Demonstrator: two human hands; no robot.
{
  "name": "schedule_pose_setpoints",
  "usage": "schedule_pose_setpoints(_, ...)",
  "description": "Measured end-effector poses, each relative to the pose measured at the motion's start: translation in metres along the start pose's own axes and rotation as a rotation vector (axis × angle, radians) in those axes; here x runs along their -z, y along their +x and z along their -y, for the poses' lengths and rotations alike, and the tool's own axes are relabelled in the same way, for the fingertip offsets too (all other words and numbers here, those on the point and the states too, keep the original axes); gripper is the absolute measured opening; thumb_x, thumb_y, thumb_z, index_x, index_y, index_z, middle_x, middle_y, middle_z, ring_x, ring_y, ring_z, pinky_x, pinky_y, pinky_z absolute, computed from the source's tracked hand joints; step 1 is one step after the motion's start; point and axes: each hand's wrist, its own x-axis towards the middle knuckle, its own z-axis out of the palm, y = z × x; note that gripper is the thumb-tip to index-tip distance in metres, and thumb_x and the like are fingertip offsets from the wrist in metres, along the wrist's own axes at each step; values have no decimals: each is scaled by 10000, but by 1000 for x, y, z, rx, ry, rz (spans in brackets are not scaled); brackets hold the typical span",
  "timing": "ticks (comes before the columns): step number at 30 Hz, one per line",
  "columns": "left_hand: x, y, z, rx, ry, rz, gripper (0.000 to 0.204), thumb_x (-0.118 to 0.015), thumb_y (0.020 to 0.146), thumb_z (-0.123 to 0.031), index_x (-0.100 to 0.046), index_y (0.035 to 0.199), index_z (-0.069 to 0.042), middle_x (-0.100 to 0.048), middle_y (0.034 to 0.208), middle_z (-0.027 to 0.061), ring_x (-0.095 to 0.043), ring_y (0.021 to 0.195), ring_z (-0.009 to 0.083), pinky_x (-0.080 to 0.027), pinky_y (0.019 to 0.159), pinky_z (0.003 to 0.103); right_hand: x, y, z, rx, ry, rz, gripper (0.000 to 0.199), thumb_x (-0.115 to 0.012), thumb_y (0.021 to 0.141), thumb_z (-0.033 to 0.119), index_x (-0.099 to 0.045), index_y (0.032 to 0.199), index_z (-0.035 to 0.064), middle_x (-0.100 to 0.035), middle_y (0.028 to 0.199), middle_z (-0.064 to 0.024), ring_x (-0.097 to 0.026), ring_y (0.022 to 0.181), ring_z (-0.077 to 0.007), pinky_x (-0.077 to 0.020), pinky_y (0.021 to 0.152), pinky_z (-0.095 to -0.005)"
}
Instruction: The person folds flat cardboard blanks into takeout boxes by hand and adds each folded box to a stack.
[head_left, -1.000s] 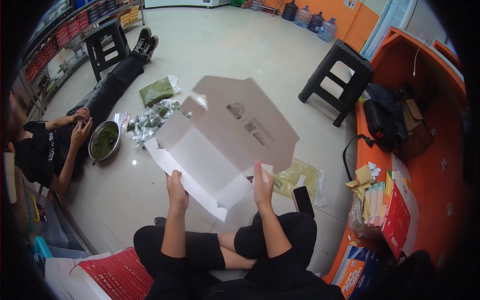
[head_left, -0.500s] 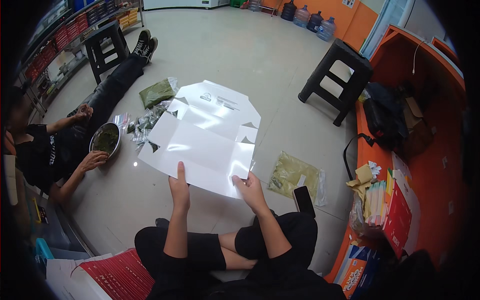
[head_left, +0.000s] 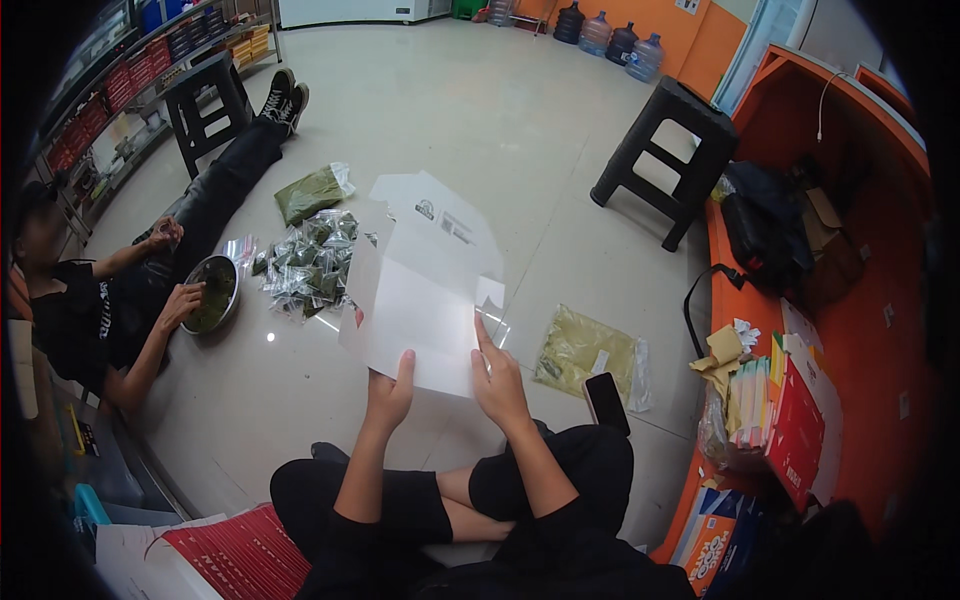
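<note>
Clamping the near left edge of the white card sheet [head_left: 425,320] in the left grip [head_left: 388,400], with the thumb laid over the pale face and the other fingers mostly hidden underneath. Touching the right margin with the right grip [head_left: 500,388], with the index finger stretched forward along the edge and the thumb lower down by the near corner; cannot tell whether pinched there or only resting. Holding the sheet out above the floor [head_left: 450,110], ahead of both grips, aligned lengthwise away from the body, creased across the middle and marked with small dark printing on the far panel. Keying everything to one relation: a small flap [head_left: 489,292] on the right margin, just beyond the right index fingertip, so nearer to the right grip and across the sheet from the left. Going outward to the right, past an olive-green flat pouch [head_left: 575,350] and, just beside the right knee, a dark phone [head_left: 605,402]. Going outward to the left, past a heap of small clear bags [head_left: 310,265] near the sheet, a larger green bag [head_left: 312,195] behind, then a metal bowl [head_left: 233,303] with a co-worker's hand [head_left: 185,302] at the rim.
</note>
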Motion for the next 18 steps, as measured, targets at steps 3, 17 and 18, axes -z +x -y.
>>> schedule_pose_setpoints(3,5,2,-6,11,-94,45,698,-483,857,-42,-35,1390,11,-231,1381,175,-319,1230,228,-237,1025,308,-12,0,-6,-141,335,17,434,-454,906,154,-395,1332,94,-600,1119,-105,-585,905,-163,-433,824,-280)
schedule_pose_setpoints(17,37,14,-8,81,178,478,605,-626,692,-124,-394,1236,4,-353,1312,194,-348,1224,363,-300,1006,396,-9,5,-25,-264,596,-377,379,-567,814,-9,-411,1159,-14,-576,927,-105,-576,850,-137,-468,716,-236)
schedule_pose_setpoints(18,40,13,-8,126,199,483,605,-626,692,-124,-394,1236,4,-353,1312,194,-348,1224,363,-300,1006,396,-6,6,-25,-247,550,-381,419,-556,811,-22,-379,1191,-7,-589,905,-117,-589,852,-154,-470,713,-251)
